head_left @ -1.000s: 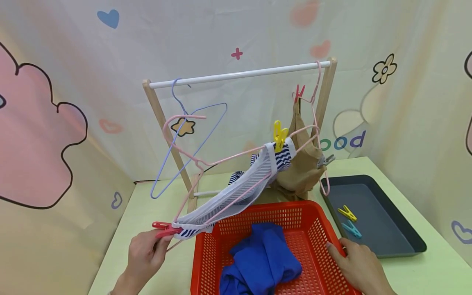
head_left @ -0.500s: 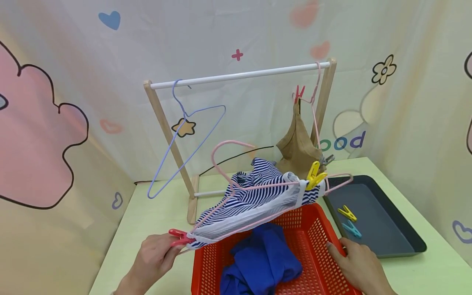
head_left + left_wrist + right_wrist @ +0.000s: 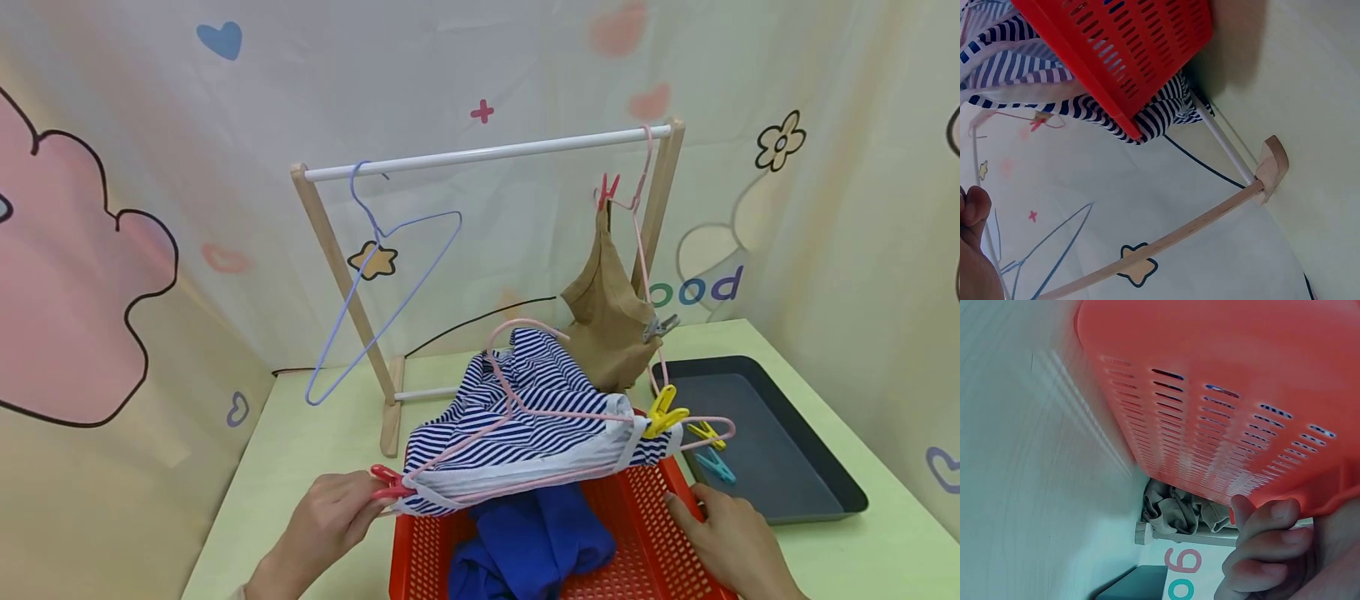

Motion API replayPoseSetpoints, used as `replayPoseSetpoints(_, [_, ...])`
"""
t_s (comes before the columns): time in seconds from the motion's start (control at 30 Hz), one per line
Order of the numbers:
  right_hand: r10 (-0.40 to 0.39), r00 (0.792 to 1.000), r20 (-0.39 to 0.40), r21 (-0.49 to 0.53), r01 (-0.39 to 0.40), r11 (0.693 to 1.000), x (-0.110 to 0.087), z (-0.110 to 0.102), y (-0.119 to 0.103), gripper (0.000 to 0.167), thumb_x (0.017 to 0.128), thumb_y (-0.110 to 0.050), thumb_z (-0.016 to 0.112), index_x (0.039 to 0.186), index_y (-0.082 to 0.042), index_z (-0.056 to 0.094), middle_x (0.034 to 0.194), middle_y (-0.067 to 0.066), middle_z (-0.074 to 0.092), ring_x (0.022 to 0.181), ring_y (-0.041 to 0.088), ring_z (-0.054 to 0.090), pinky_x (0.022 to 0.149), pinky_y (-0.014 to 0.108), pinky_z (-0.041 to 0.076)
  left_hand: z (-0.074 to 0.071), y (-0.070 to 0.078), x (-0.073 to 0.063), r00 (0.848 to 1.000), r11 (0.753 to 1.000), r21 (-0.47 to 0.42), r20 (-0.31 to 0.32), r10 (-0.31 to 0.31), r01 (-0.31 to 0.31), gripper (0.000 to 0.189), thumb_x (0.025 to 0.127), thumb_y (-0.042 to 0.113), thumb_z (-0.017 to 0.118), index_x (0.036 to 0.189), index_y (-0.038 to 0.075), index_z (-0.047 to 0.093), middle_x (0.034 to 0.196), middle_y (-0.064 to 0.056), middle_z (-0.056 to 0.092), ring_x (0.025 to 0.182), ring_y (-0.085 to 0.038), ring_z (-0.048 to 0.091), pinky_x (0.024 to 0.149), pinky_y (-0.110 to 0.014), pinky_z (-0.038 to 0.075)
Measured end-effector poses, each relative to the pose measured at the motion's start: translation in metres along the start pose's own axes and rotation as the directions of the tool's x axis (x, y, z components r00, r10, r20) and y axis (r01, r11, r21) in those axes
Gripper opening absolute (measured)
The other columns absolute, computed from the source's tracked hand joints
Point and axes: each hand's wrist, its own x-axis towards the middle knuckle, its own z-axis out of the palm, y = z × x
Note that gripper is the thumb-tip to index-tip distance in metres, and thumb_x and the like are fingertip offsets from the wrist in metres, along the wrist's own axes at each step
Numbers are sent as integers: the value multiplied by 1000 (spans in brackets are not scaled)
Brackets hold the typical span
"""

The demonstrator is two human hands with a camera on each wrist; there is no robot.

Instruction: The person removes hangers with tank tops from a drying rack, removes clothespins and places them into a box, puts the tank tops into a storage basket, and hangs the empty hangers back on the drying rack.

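My left hand [image 3: 330, 517] pinches the left end of a pink clothes hanger [image 3: 517, 404], right by a red clothespin [image 3: 392, 483]. A navy-and-white striped garment [image 3: 517, 375] with a white band hangs on it, its right side clipped by a yellow clothespin [image 3: 662, 412]. Hanger and garment lie across the far part of a red basket [image 3: 675, 508], sloping slightly up to the right. With its thumb over the rim and fingers outside, my right hand [image 3: 731, 533] grips the basket's right edge; the right wrist view shows those fingers [image 3: 1272, 544] curled beneath the rim.
Blue cloth [image 3: 532, 533] lies in the basket. Behind stands a drying rack [image 3: 487, 156] with a bare blue hanger [image 3: 405, 308] and a brown garment [image 3: 611, 325] clipped to another pink hanger. A dark tray [image 3: 780, 450] at right holds yellow and teal clothespins [image 3: 716, 467].
My left hand has moved right and slightly down. The hanger's hook and right end have swung down and right, lowering the striped garment over the basket. My right hand stays on the rim.
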Motion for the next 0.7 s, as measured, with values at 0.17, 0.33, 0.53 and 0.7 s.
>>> replayPoseSetpoints(0.17, [4,1000,4,17,-4,1000,0,1,1,58,96,-49,54,118,5,57,80,3,62,63,13,56,60,34,58,6,-9,-2,998,999,12,-47,53,-52,28,102,31,52,84,12,62,64,10,53,56,-1,43,53,-8,35])
replayPoseSetpoints(0.33, [5,1000,1,6,-5,1000,1,1,0,58,96,-49,54,118,5,57,78,3,60,63,13,55,57,30,55,10,-16,-7,999,999,37,-19,41,-40,27,102,32,51,85,14,62,64,10,55,56,-1,44,53,-9,38])
replayPoseSetpoints(0.53, [9,1000,-1,7,-9,1000,1,2,0,59,96,-50,54,117,5,57,77,3,60,62,13,55,56,28,54,17,-22,-11,999,999,54,38,3,-5,26,101,34,52,86,16,63,63,10,55,57,-2,44,54,-10,39])
replayPoseSetpoints(0.7, [18,1000,-2,11,-18,1000,1,1,0,62,95,-54,54,117,4,57,78,3,60,62,13,55,57,28,54,23,-23,-13,997,997,68,73,-35,30,25,101,35,52,88,17,63,64,10,58,58,-2,46,56,-11,42])
